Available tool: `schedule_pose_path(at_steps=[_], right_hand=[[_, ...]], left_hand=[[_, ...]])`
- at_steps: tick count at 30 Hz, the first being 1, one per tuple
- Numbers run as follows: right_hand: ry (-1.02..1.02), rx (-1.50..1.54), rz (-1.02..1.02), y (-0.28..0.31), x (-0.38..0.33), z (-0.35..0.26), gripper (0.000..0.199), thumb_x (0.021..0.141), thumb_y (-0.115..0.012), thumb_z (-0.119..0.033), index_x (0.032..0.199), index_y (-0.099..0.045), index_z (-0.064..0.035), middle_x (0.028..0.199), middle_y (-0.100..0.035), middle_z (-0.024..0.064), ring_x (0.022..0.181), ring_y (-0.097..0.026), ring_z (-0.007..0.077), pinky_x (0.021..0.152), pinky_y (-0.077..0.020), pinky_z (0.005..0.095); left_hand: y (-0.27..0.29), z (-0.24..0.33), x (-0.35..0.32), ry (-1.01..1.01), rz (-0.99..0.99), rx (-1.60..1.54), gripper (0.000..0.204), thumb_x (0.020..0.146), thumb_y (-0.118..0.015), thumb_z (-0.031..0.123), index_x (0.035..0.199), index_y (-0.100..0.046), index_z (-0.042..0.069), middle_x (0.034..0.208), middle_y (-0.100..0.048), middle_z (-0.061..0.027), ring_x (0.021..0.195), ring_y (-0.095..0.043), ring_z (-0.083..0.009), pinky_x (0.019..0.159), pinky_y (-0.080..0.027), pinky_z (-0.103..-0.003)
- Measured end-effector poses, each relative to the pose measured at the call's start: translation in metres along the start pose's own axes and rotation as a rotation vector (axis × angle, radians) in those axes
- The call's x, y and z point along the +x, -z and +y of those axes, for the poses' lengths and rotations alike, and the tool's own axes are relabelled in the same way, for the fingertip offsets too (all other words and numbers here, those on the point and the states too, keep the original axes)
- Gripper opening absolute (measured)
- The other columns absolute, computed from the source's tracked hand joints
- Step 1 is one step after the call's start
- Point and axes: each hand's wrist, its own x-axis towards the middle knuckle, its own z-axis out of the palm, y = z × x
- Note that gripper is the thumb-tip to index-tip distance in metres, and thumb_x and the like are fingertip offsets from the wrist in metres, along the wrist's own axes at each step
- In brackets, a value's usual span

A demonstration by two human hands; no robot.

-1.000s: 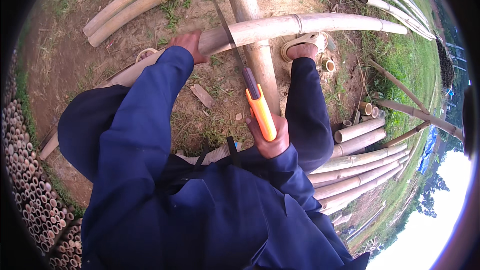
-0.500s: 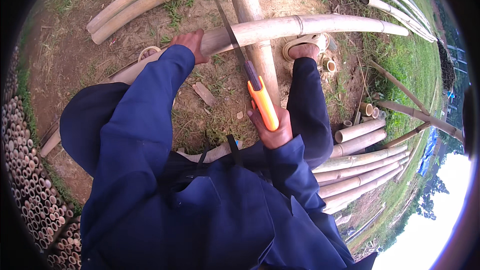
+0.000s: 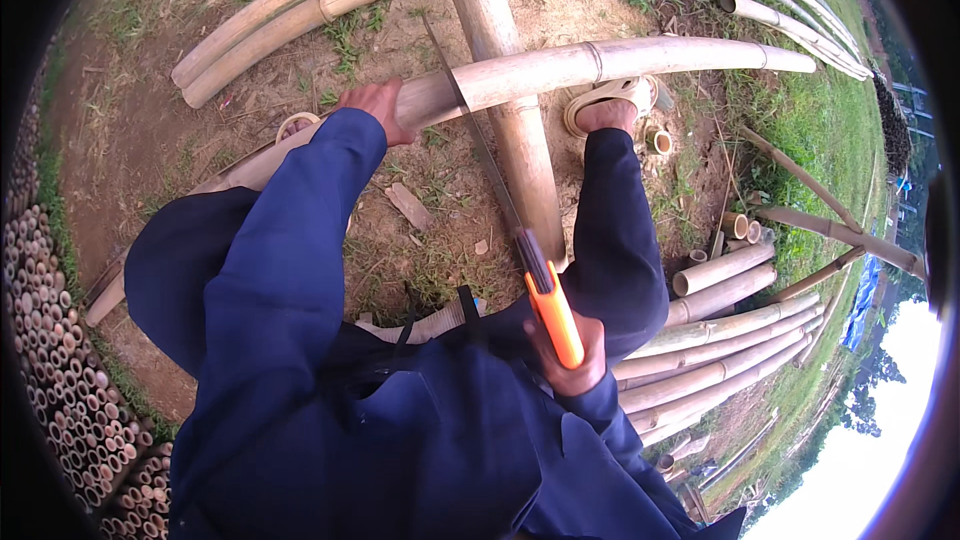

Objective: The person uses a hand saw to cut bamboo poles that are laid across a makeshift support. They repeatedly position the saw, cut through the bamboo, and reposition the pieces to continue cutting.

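Note:
My right hand (image 3: 578, 358) is closed round the orange handle of a handsaw (image 3: 557, 320), low and close to my body. The saw's long dark blade slants up and away to the left, crossing a thick bamboo pole (image 3: 560, 72) with its teeth edge at the pole. That pole lies crosswise, resting on a second bamboo pole (image 3: 515, 130) beneath it. My left hand (image 3: 375, 108) grips the crosswise pole just left of the blade, its fingers wrapped over the top. Below my left forearm the pole runs on toward the lower left.
A foot in a cream clog (image 3: 610, 105) stands beyond the crosswise pole, near a short bamboo offcut (image 3: 659, 141). Stacked bamboo lengths (image 3: 720, 335) lie at the right. Cut bamboo ends (image 3: 75, 380) are piled at the left. More poles (image 3: 300, 20) lie at the far side.
The saw and my right hand have moved back toward my body and slightly right, drawing the blade across the pole. My left hand keeps its hold, a little lower.

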Motion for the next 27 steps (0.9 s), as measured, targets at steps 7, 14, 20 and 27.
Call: schedule_pose_path(at_steps=[7,14,20,27], right_hand=[[-0.087,-0.04,-0.032,-0.006,0.026,-0.011,0.014,0.091,-0.073,-0.008,0.087,-0.065,0.0029,0.065,-0.06,0.0174,0.054,-0.056,0.0249,0.056,-0.0465,0.0384],[0.107,-0.012,0.097,0.003,-0.029,0.016,0.012,0.092,-0.072,-0.008,0.094,-0.068,0.0027,0.07,-0.063,0.018,0.062,-0.065,0.0245,0.061,-0.0505,0.0377],[0.085,0.057,0.092,-0.024,0.047,0.015,0.018,0.092,-0.073,-0.008,0.082,-0.062,0.0035,0.061,-0.056,0.014,0.053,-0.047,0.0202,0.055,-0.0439,0.037],[0.12,-0.003,0.1,0.01,-0.041,0.02,0.014,0.092,-0.073,-0.005,0.101,-0.07,0.0048,0.073,-0.068,0.0116,0.063,-0.064,0.0186,0.063,-0.0513,0.0333]], left_hand=[[-0.012,0.014,-0.002,-0.023,0.06,-0.018,0.079,0.065,-0.09,0.04,0.13,-0.06,0.006,0.112,-0.072,-0.0222,0.107,-0.069,-0.0418,0.099,-0.053,-0.051],[0.0,0.003,0.004,-0.063,-0.005,-0.025,0.071,0.065,-0.089,0.039,0.122,-0.062,0.004,0.11,-0.073,-0.0211,0.106,-0.07,-0.0409,0.099,-0.053,-0.05],[-0.006,0.012,0.004,-0.091,0.069,-0.079,0.07,0.064,-0.088,0.038,0.119,-0.064,0.004,0.103,-0.074,-0.0243,0.102,-0.071,-0.0413,0.098,-0.054,-0.05],[-0.007,0.001,0.006,-0.089,0.036,-0.043,0.073,0.062,-0.088,0.039,0.123,-0.064,0.006,0.107,-0.073,-0.0238,0.103,-0.071,-0.0418,0.098,-0.053,-0.05]])
